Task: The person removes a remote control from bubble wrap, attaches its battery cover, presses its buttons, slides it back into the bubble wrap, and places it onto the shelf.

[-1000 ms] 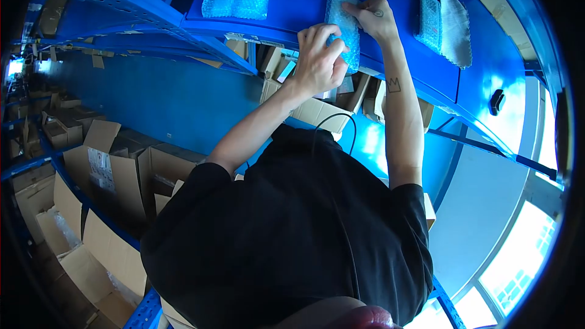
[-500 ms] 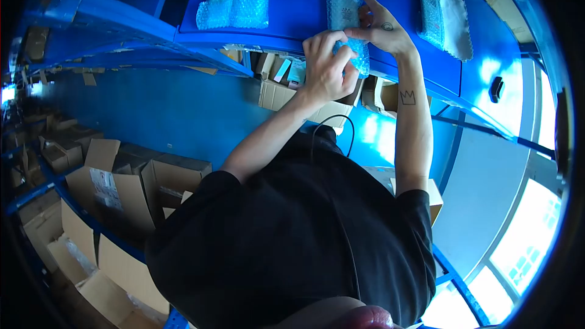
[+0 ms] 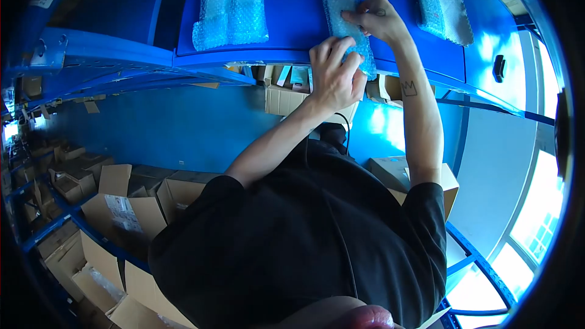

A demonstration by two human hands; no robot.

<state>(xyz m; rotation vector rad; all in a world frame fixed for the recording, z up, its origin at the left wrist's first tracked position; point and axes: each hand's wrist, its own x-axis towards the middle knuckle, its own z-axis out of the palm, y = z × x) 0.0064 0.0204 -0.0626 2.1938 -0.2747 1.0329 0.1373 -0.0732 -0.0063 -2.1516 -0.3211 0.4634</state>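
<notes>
A narrow bubble wrap pouch (image 3: 339, 7) lies on the blue tabletop, its near end hanging over the front edge. Something pale and flat shows faintly through it, too blurred to name. My left hand (image 3: 336, 73) is closed on the pouch's near end at the table edge, fingers bent and thumb opposite. Over the far part of the pouch is my right hand (image 3: 381, 19), thumb resting on the wrap and index finger stretched out apart from it. The right hand's other fingers are curled and partly hidden.
Bubble wrap packages (image 3: 233, 9) lie at the table's left. Another bubble wrap piece (image 3: 431, 6) lies at the right beside a silvery sheet (image 3: 452, 9). Under the table edge stand cardboard boxes (image 3: 285, 102). Open cartons (image 3: 131, 210) sit on blue racking at lower left.
My left hand has slid slightly toward me along the pouch, apart from the right hand. The right thumb now lies farther up the wrap. The camera view has shifted a little.
</notes>
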